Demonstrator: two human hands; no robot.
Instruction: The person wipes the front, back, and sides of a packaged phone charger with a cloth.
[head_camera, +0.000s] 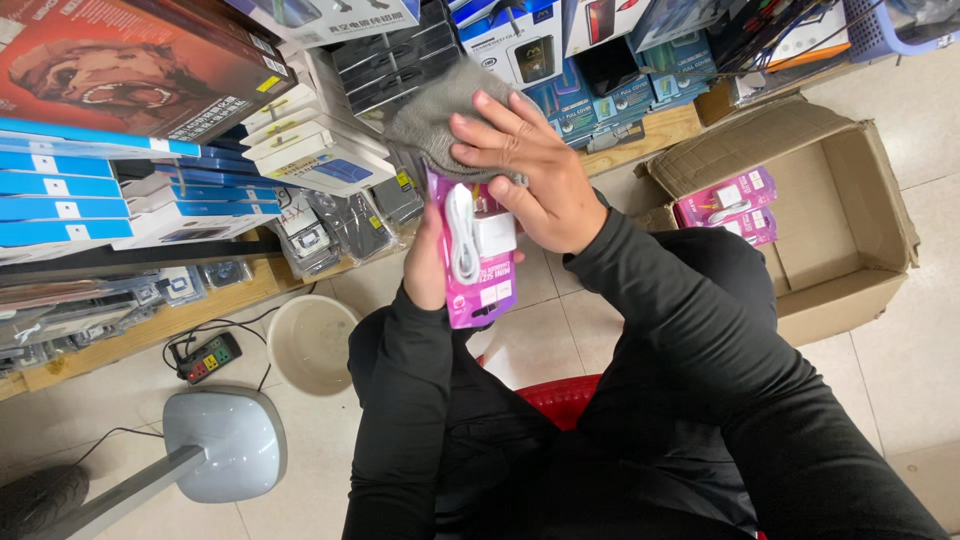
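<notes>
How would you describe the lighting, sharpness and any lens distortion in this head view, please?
Head view: even, soft indoor light with faint shadows; the right hand with the grey cloth and the left hand holding the pink package are sharp; mild glare on the grey fan base; wide-angle bending shows in the shelf boxes and cardboard box near the edges.

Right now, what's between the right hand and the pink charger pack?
In the head view a grey cloth lies under the right hand, pressed against the top of the pink charger pack, which the left hand grips.
</notes>
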